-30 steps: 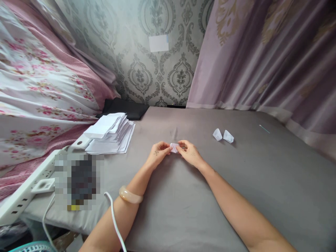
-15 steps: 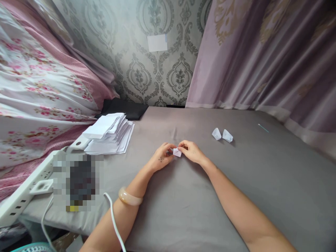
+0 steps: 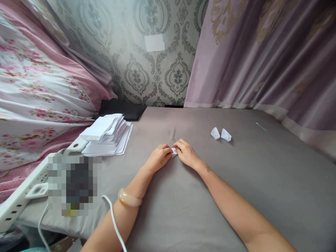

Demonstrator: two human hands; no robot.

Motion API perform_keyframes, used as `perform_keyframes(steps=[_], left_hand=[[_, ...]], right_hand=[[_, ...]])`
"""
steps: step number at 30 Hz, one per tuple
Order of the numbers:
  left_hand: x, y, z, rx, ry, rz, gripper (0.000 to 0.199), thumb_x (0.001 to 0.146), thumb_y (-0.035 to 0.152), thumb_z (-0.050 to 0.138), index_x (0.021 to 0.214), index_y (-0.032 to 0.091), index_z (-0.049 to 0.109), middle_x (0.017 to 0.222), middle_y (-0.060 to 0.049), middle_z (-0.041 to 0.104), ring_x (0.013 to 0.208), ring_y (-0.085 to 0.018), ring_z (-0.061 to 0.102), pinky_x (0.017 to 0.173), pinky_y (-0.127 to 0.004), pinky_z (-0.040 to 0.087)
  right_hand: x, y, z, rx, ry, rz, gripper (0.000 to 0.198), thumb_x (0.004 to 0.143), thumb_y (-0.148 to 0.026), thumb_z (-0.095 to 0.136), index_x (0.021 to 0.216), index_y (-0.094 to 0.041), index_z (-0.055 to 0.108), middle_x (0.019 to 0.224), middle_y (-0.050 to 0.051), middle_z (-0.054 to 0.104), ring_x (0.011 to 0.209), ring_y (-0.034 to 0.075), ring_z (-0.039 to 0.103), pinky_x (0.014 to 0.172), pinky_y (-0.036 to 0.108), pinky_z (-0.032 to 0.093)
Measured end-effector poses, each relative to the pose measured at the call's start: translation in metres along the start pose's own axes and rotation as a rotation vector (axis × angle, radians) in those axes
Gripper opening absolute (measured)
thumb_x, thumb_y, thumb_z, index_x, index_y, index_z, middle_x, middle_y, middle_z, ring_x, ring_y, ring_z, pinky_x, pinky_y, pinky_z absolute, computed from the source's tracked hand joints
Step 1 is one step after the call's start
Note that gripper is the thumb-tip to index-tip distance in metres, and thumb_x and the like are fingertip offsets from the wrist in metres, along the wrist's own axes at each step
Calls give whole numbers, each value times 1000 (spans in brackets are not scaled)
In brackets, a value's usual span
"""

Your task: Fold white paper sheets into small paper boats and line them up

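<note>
A small folded piece of white paper point(image 3: 174, 151) sits between my two hands, mostly covered by the fingers. My left hand point(image 3: 160, 156) pinches its left side, fingers curled. From the right, my right hand point(image 3: 186, 152) grips the same paper, its fingers bent over the top and hiding much of it. Both hands are low over the grey cloth point(image 3: 168, 203). Farther right, two folded white paper shapes point(image 3: 215, 133) stand close together on the cloth.
At the left lies a stack of white paper point(image 3: 105, 136) beside a white power strip point(image 3: 23, 196). A white cable point(image 3: 112, 213) passes over my left forearm. A black flat item point(image 3: 126, 109) lies behind the stack. A thin stick point(image 3: 261, 126) lies far right.
My right hand has turned and its fingers have come over the paper, so less of the paper shows. The whole view has shifted slightly.
</note>
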State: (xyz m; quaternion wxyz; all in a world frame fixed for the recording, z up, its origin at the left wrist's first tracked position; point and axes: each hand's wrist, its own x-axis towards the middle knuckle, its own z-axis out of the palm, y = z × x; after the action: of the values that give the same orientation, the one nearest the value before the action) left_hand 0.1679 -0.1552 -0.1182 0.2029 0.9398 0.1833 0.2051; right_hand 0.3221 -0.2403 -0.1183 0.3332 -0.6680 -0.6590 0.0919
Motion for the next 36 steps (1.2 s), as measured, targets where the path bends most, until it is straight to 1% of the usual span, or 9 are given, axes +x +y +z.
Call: perform_keyframes(steps=[5, 9, 13, 16, 19, 23, 28, 31, 36], left_hand=[[1, -1, -4, -122, 26, -101, 12, 79, 27, 64, 85, 16, 67, 84, -5, 61, 77, -16, 58, 73, -25, 47], [0, -4, -9, -169, -7, -78, 11, 83, 22, 58, 84, 17, 68, 86, -5, 63, 78, -14, 59, 74, -24, 46], [1, -7, -8, -185, -10, -55, 18, 86, 22, 53, 82, 17, 69, 85, -6, 63, 80, -15, 60, 76, -24, 46], [2, -8, -7, -195, -10, -70, 22, 88, 26, 50, 83, 17, 69, 85, -6, 63, 81, -16, 60, 77, -25, 46], [2, -7, -6, -203, -11, -107, 24, 88, 26, 48, 84, 17, 69, 86, -7, 62, 81, -16, 59, 77, -25, 45], [4, -5, -6, -207, -5, -194, 23, 87, 25, 48, 83, 16, 69, 84, -7, 61, 76, -15, 58, 74, -26, 46], [8, -5, -4, -214, 22, -323, 18, 81, 24, 54, 78, 14, 69, 79, -5, 60, 69, -13, 56, 69, -25, 45], [11, -5, -3, -200, 27, -377, 16, 79, 26, 58, 74, 14, 68, 77, -4, 59, 68, -14, 55, 69, -26, 44], [12, -5, -2, -202, 41, -392, 14, 79, 24, 58, 72, 14, 65, 81, -5, 57, 68, -13, 54, 69, -27, 45]], right_hand=[[-18, -14, -3, -209, -49, 58, 23, 84, -8, 42, 95, -16, 61, 95, 8, 58, 94, 17, 53, 85, 27, 41], [-21, -29, -5, -368, -84, 91, 20, 86, -14, 43, 93, -16, 62, 96, 9, 59, 93, 20, 53, 80, 28, 42], [-20, -40, -7, -429, -115, 98, 21, 90, -25, 44, 91, -17, 63, 97, 10, 59, 94, 22, 52, 75, 30, 42], [-19, -40, -5, -401, -115, 114, 24, 93, -26, 41, 91, -18, 64, 96, 11, 59, 93, 22, 53, 75, 30, 42], [-18, -33, 0, -319, -54, 170, 25, 93, -25, 42, 86, -20, 65, 93, 10, 60, 91, 21, 54, 74, 29, 41], [-15, -22, 5, -127, 43, 232, 22, 89, -25, 48, 78, -20, 66, 89, 7, 61, 86, 18, 56, 78, 28, 41], [-10, -12, 7, 20, 95, 327, 19, 83, -25, 56, 69, -18, 67, 85, 6, 62, 79, 15, 58, 79, 27, 42], [-8, -10, 9, 52, 103, 377, 19, 82, -26, 57, 68, -18, 68, 91, 7, 61, 80, 15, 59, 81, 28, 43], [-7, -12, 11, 18, 131, 415, 19, 81, -25, 57, 66, -16, 65, 102, 10, 56, 85, 16, 59, 85, 30, 43]])
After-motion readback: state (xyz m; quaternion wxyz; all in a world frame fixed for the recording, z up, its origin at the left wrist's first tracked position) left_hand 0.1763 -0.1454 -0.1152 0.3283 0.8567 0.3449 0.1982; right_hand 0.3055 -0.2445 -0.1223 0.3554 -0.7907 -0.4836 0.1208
